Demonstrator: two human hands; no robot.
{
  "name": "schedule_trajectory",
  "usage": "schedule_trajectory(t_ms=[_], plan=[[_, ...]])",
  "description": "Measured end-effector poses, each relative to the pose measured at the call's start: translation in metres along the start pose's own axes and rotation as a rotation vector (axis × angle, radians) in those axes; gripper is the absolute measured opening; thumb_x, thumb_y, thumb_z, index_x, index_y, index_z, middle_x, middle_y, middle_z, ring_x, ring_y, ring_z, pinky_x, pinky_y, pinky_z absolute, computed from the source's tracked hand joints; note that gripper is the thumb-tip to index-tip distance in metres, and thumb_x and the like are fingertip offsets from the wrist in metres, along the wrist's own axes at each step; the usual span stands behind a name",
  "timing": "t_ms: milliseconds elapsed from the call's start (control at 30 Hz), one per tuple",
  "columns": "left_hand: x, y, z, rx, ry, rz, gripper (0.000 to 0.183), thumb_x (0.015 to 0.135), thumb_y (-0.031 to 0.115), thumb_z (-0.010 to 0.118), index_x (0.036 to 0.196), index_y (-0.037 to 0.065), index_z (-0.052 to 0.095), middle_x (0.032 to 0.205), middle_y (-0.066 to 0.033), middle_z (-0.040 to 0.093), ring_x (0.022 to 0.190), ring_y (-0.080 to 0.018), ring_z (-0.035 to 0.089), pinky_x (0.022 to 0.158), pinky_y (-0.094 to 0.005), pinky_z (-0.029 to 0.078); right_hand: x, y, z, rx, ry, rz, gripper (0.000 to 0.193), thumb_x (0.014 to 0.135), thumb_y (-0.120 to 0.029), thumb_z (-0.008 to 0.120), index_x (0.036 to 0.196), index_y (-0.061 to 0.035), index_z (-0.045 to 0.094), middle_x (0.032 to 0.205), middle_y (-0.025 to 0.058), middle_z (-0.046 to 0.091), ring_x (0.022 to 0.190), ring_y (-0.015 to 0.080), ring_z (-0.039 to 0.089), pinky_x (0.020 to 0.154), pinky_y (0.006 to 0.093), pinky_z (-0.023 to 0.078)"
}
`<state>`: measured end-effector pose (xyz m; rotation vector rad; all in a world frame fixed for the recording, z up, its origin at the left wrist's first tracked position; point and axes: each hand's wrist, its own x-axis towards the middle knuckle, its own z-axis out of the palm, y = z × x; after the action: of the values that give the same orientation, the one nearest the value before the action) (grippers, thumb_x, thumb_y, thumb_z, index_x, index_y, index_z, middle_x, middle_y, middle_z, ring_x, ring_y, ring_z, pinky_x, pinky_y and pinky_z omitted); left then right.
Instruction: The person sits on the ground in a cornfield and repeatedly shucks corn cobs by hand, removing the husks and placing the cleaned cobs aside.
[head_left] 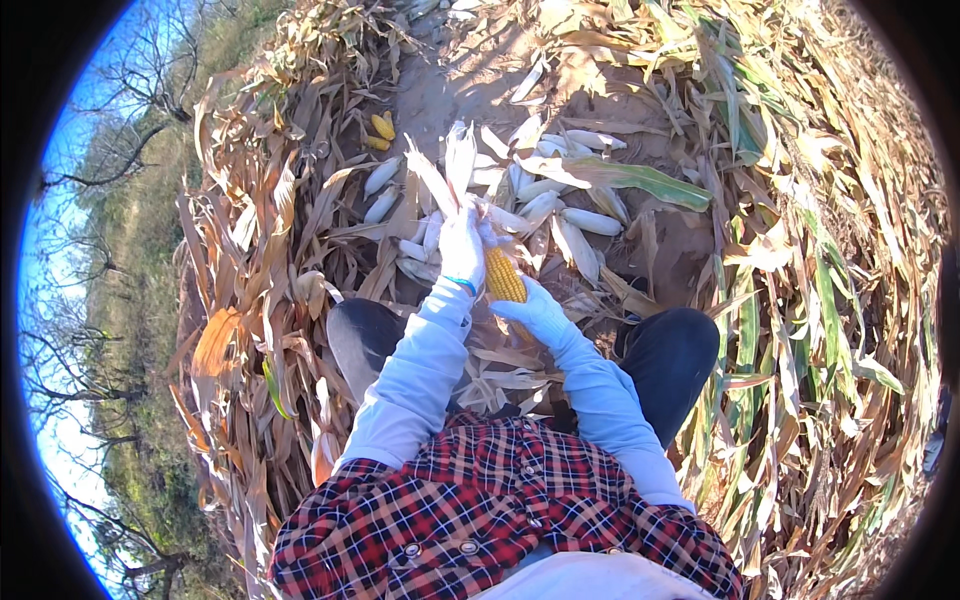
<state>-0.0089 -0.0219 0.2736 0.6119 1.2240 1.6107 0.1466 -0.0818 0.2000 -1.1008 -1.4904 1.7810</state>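
Note:
A yellow ear of corn is held between my two gloved hands in front of my knees. My left hand, in a white glove, is closed around the husk, whose pale leaves stick out beyond the fingers. My right hand, gloved too, wraps round the near end of the ear. Bare kernels show between the hands. Just beyond lies a loose pile of ears in whitish husks. Whether the husk is still attached to the ear is hidden by my left hand.
Two bare yellow ears lie at the far left, on the edge of the dry stalks. More stalks and leaves are heaped along the right. Bare soil shows beyond the pile. My bent knees flank the work.

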Motion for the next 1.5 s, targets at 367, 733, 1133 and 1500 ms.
schedule_trajectory(t_ms=[367,733,1133,1500], plan=[[0.013,-0.001,0.016,0.042,-0.008,-0.05,0.029,0.107,0.033,0.054,0.087,0.012,0.056,0.064,0.0027,0.045,0.051,-0.0127,0.041,0.059,-0.0438,0.06,0.008,0.007,0.006,0.234,-0.014,-0.064,0.072,0.081,-0.036,0.086,0.135,0.0021,0.058,0.119,0.0128,0.07,0.106,0.0194,0.067,0.095,0.034,0.052],[0.023,-0.019,-0.019,-0.06,-0.003,-0.123,0.022,0.108,0.028,0.055,0.103,0.007,0.061,0.073,0.0003,0.053,0.056,-0.0086,0.045,0.05,-0.0253,0.037,-0.005,-0.015,0.011,0.213,-0.069,0.042,0.072,0.084,-0.028,0.084,0.142,0.0008,0.052,0.121,0.0084,0.067,0.105,0.0164,0.063,0.095,0.0323,0.051],[0.028,-0.001,0.009,0.08,-0.139,-0.133,0.029,0.107,0.032,0.055,0.09,0.009,0.059,0.067,0.0007,0.05,0.053,-0.0122,0.047,0.055,-0.0353,0.057,-0.004,-0.021,0.009,0.673,-0.138,0.105,0.065,0.086,-0.012,0.079,0.142,0.0018,0.051,0.123,0.0055,0.063,0.111,0.0148,0.06,0.097,0.0308,0.049],[0.011,-0.002,0.043,-0.395,0.087,-0.136,0.024,0.108,0.03,0.049,0.092,0.013,0.055,0.071,-0.0001,0.052,0.054,-0.0137,0.046,0.048,-0.0335,0.044,-0.02,-0.02,0.051,1.235,0.093,0.127,0.037,0.095,-0.027,0.071,0.123,-0.0062,0.06,0.096,0.0045,0.066,0.084,0.0171,0.067,0.068,0.0328,0.059]])
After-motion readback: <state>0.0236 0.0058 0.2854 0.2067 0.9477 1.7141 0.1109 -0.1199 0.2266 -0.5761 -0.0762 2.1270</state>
